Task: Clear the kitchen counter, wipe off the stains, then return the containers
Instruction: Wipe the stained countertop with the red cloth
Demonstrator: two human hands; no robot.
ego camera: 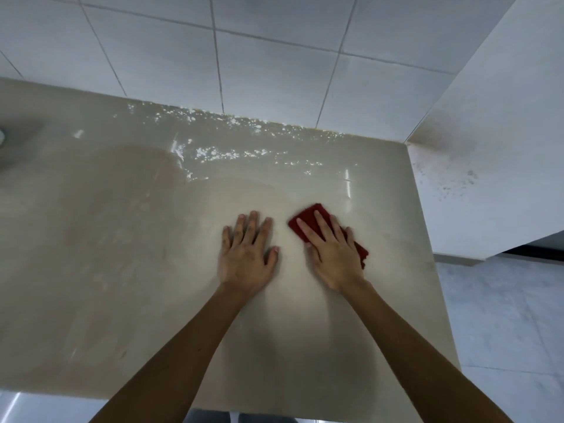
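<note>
The beige kitchen counter (122,239) fills the middle of the view. A dark red cloth (308,216) lies on it right of centre, and my right hand (331,251) presses flat on the cloth with straight fingers. My left hand (247,251) rests palm down on the bare counter just left of the cloth, fingers spread. Wet streaks and white specks (219,151) glisten along the back of the counter near the wall. No containers are in view.
A white tiled wall (244,56) rises behind the counter. A white panel (488,148) with dark speckles bounds the counter's right side. Grey floor (503,331) shows beyond the right edge. A dark smudge and part of an object (1,137) sit at the far left edge.
</note>
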